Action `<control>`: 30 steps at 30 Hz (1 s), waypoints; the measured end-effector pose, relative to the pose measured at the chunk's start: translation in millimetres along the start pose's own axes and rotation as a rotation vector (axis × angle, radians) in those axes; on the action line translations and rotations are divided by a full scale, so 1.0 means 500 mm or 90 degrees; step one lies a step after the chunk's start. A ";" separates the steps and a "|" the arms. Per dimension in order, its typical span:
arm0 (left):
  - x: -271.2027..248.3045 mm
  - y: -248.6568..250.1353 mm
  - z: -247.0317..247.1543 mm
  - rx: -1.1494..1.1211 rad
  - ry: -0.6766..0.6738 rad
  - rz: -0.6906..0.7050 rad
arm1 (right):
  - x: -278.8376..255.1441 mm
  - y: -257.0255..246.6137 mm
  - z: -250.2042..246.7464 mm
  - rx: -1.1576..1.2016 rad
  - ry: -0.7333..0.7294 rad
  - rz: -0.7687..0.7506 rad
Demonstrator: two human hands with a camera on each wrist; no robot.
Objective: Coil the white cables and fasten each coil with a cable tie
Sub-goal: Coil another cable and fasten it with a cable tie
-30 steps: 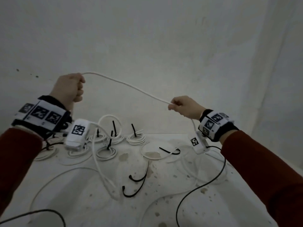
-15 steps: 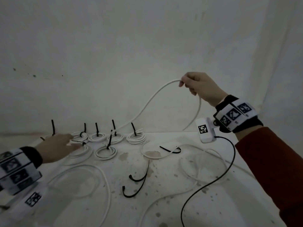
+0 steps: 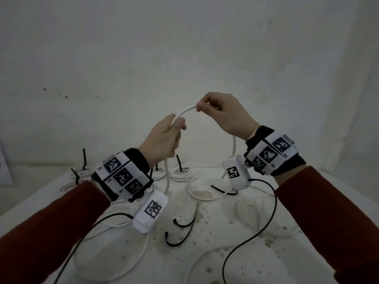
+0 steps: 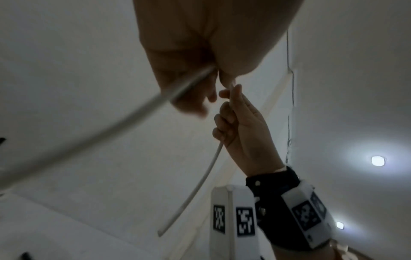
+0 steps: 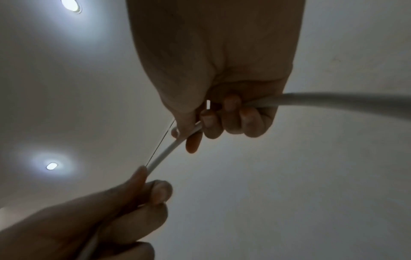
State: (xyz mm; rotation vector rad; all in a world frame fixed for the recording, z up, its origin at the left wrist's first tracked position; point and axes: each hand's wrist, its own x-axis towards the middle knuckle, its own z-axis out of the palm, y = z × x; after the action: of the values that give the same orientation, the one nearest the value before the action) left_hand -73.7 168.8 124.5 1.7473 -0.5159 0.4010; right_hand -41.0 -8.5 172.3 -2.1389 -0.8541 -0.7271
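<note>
A white cable [image 3: 185, 111] arches between my two hands, raised above the table. My left hand [image 3: 166, 138] grips it in a fist, with a strand hanging down from it to the table. My right hand [image 3: 217, 111] pinches the cable a short way to the right, and its free end [image 4: 189, 198] dangles below that hand. In the right wrist view the cable [image 5: 169, 149] runs from my right fingers [image 5: 231, 116] down to my left thumb [image 5: 138, 179]. Loose black cable ties [image 3: 182, 232] lie on the table in front.
Several tied white coils [image 3: 182, 174] with upright black tie tails stand along the table's [image 3: 225, 263] far edge. More loose white cable [image 3: 205, 196] loops over the stained cloth. Black camera leads [image 3: 256, 232] trail from both wrists. A wall rises behind.
My left hand has come up from the coils on the table and gripped the cable. My right hand has moved left and slightly lower, so both hands now sit close together.
</note>
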 end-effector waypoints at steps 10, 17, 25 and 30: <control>0.065 -0.019 -0.153 0.005 0.205 0.037 | -0.107 0.088 -0.076 0.467 -0.069 0.271; 0.052 -0.044 -0.097 0.048 0.115 -0.001 | -0.125 0.004 -0.061 1.030 -0.012 0.120; -0.026 -0.075 -0.003 0.063 -0.026 0.024 | -0.089 -0.047 -0.066 1.220 0.249 -0.019; -0.052 -0.058 0.011 0.408 -0.129 0.232 | -0.079 -0.008 -0.009 0.701 0.275 0.034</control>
State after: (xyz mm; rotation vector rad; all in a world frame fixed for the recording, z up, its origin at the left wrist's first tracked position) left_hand -80.0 172.1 86.0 2.3291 -0.9321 0.7065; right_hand -69.9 -23.6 148.8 -0.9739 -0.7022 -0.4757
